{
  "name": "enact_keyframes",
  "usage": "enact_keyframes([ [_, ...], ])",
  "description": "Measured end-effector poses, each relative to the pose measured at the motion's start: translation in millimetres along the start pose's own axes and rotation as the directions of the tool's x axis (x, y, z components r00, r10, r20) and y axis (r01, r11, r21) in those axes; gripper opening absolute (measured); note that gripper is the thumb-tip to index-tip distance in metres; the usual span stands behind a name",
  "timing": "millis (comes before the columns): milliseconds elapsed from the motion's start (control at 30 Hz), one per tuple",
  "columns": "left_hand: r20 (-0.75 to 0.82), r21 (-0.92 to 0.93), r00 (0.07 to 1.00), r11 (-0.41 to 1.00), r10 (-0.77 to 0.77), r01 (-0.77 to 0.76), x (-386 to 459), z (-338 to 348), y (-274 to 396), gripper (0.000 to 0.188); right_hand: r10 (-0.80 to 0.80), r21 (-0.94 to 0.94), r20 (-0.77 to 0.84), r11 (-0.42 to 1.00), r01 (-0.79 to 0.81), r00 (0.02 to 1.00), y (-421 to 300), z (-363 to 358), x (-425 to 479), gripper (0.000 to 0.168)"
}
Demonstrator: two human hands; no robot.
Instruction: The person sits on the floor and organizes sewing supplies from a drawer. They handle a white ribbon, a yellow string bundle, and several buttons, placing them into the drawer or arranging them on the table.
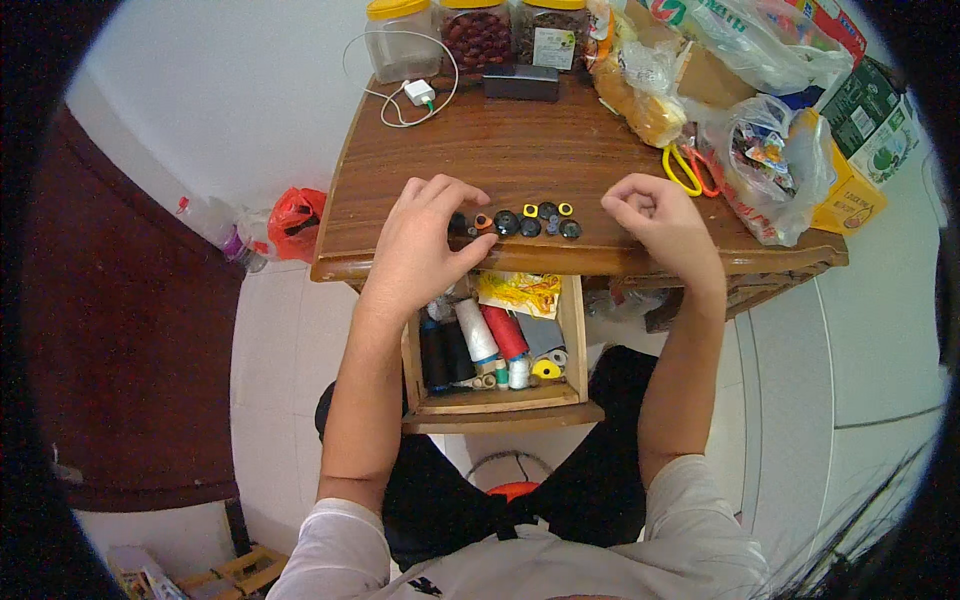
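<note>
Several dark buttons (506,223) and a few yellow and orange pieces with dark centres lie in a loose row near the front of the wooden tabletop (480,154). My left hand (431,236) rests over the row's left end, thumb and fingers apart around an orange piece (482,221) and partly hiding a black button. To the right of the row is my right hand (664,221), its fingers curled towards the thumb; whether something small sits between them is hidden. Below, an open drawer (583,337) holds white (475,330), red (504,330) and black thread spools.
Lidded jars (478,37), a dark box (521,82) and a white charger with cable (418,92) stand at the back. At right are yellow-handled (681,172) and orange-handled scissors, plastic bags (772,165) and a yellow carton (847,191). The drawer juts out between my legs.
</note>
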State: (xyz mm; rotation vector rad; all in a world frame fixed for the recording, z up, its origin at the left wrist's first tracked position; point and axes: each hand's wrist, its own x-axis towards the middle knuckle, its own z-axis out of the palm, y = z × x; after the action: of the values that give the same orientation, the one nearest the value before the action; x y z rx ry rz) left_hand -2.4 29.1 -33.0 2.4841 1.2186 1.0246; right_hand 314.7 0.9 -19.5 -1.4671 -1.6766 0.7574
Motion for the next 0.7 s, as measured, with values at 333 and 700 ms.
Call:
enact_keyframes([
  [333,-0.025,-0.063,0.999,0.997,0.046,-0.048,4.5,6.0,5.7,0.022,-0.219,-0.3,-0.108,0.937,0.178,0.97,12.5,45.1,17.1,0.018],
  [700,-0.062,-0.064,0.995,0.994,0.082,-0.086,-2.4,-3.2,2.2,0.021,-0.269,-0.322,-0.086,0.919,0.229,0.959,20.0,45.8,19.1,0.019],
])
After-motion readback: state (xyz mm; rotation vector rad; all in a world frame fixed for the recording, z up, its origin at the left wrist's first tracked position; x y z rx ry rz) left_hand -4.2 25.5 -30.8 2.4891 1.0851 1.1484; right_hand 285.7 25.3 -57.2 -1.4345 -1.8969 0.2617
